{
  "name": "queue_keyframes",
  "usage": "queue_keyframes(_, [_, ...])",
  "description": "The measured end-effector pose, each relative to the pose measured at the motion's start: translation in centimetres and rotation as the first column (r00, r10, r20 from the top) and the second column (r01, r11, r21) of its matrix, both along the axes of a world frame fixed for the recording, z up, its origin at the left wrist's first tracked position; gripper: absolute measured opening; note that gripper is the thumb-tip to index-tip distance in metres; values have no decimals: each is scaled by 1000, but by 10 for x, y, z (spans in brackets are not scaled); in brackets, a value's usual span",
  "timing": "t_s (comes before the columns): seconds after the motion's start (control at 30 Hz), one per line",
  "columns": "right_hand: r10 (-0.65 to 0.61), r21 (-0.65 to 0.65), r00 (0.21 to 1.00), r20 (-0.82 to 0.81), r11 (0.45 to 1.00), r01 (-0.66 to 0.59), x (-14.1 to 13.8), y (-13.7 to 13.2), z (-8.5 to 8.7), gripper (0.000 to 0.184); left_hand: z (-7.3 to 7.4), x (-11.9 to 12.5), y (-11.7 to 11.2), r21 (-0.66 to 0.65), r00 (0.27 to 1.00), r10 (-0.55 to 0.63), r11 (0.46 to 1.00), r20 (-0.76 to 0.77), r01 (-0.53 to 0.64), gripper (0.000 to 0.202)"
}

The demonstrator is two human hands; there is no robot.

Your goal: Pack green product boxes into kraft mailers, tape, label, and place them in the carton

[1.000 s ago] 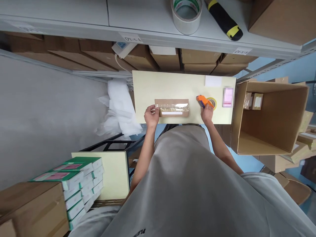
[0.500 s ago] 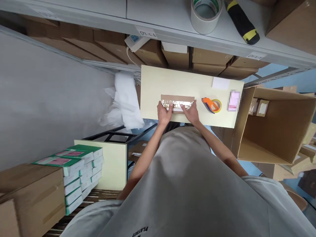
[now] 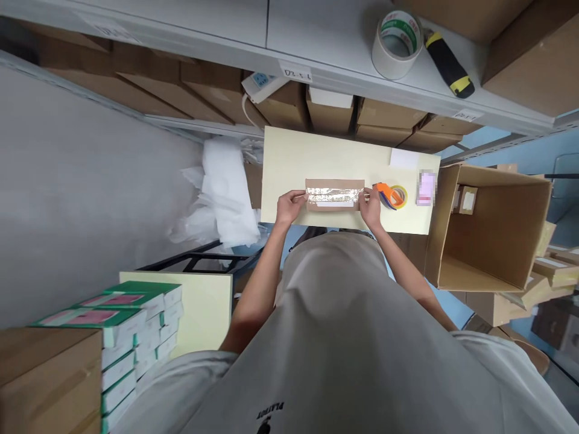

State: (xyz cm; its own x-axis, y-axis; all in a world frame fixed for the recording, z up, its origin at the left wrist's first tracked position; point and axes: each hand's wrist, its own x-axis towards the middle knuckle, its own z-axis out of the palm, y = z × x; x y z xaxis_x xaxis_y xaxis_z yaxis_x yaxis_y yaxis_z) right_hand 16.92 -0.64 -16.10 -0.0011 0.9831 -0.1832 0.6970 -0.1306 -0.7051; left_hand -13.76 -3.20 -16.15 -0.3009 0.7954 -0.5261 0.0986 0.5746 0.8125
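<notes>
A small brown cardboard parcel (image 3: 335, 194) with a shiny strip of clear tape along its top lies on the pale yellow table (image 3: 316, 160). My left hand (image 3: 289, 207) grips the parcel's left end with curled fingers. At the right end my right hand (image 3: 371, 208) holds it the same way. An orange tape dispenser (image 3: 389, 194) with a yellow roll lies on the table just right of my right hand, untouched.
A large open cardboard box (image 3: 493, 229) stands at the right. White foam wrap (image 3: 219, 193) hangs left of the table. The shelf above holds a tape roll (image 3: 397, 45) and a black-and-yellow tool (image 3: 449, 64). Green-and-white boxes (image 3: 131, 328) are stacked at lower left.
My right hand left the orange dispenser and came onto the parcel. Both hands pressed along its taped top, then spread apart to its two ends.
</notes>
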Motion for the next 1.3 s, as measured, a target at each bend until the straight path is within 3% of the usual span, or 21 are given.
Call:
queue_keyframes(0.13, [-111,-70,988,104,990,118,-9,8,16,36,5,0,3,9,999,-51,999,3,51,28])
queue_keyframes(0.3, [-209,13,970,127,978,209,-22,18,39,36,11,4,12,118,997,-80,990,-1,79,36])
queue_keyframes(0.4, [-240,22,966,99,971,239,-33,7,44,32,10,7,7,182,996,-79,981,45,70,42])
queue_keyframes(0.6, [-343,-196,932,113,912,360,-49,-51,30,24,-6,27,-45,99,999,-45,994,-15,46,51])
queue_keyframes(0.77, [-273,-313,959,74,907,282,-43,-82,17,36,-19,40,-76,17,994,-82,996,-72,84,62])
queue_keyframes(0.93, [-19,-262,1000,13,965,22,-16,-64,8,48,-33,47,-59,-5,992,-62,998,-111,62,62])
queue_keyframes(1.07, [215,-133,964,155,972,-196,31,-36,6,56,-48,63,-48,-60,980,73,995,-183,-85,61])
queue_keyframes(1.17, [179,-91,934,310,983,-158,69,-18,0,57,-58,93,-58,-35,961,191,979,-200,-202,62])
queue_keyframes(1.3, [168,-173,900,402,979,-106,98,-3,-24,64,-62,157,-96,-49,950,293,953,-107,-300,58])
